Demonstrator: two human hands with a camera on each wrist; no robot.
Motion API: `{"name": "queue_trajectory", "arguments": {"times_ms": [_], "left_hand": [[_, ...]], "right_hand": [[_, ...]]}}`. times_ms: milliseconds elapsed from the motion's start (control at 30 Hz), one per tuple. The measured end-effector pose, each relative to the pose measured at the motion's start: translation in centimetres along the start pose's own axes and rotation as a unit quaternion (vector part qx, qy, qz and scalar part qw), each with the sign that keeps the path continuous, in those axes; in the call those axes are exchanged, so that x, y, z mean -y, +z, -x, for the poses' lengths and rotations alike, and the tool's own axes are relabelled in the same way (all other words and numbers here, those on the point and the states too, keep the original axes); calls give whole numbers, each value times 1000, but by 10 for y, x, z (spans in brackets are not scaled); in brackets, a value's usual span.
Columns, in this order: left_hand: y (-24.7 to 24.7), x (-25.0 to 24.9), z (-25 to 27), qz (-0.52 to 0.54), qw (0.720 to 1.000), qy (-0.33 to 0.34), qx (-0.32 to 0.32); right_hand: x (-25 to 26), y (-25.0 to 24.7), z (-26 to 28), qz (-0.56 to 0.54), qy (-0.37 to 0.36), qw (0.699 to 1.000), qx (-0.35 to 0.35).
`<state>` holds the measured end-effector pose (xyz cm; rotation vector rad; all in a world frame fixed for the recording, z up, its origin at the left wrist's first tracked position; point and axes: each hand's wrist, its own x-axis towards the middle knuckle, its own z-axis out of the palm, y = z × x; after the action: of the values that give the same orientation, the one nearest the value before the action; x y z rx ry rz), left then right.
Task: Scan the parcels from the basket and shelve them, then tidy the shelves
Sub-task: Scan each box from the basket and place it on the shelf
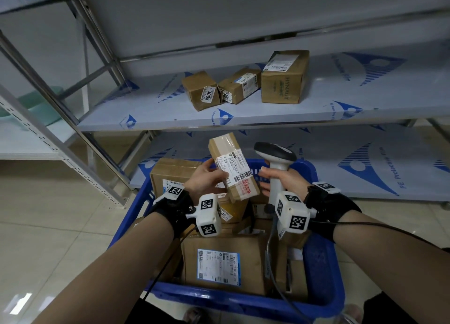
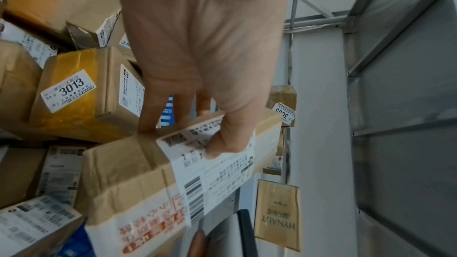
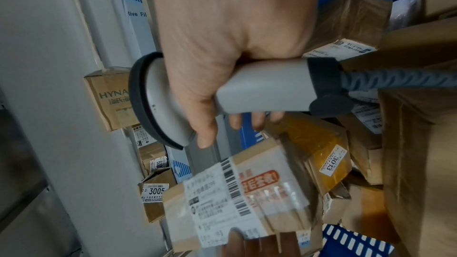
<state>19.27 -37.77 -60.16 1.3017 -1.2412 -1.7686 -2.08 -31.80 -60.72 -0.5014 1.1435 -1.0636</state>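
The left hand (image 1: 203, 180) grips a small brown parcel (image 1: 233, 166) with a white label, thumb on the label and fingers behind it, and holds it tilted above the blue basket (image 1: 323, 297). The right hand (image 1: 283, 181) is closed around the handle of a grey barcode scanner (image 1: 276, 158), whose head is just beside the parcel. The two hands are close to each other but do not touch. The basket is full of other cardboard parcels. On the shelf (image 1: 341, 104) behind, three boxes stand side by side, one marked 3005 (image 1: 201, 91)
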Motion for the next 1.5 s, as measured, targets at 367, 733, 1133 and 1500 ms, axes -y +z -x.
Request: {"name": "queue_trajectory", "arguments": {"times_ms": [367,733,1133,1500], "left_hand": [[10,-9,-1,33,999,8,-4],[-6,-38,8,-41,996,16,-72],[-17,-35,14,-1,999,1,-44],[-22,-30,22,-11,998,-16,63]], "right_hand": [[-4,-5,-4,72,13,996,45],[16,-17,-5,78,95,989,80],[9,-23,-21,25,1,1000,14],[2,-34,-29,60,-58,995,-60]]}}
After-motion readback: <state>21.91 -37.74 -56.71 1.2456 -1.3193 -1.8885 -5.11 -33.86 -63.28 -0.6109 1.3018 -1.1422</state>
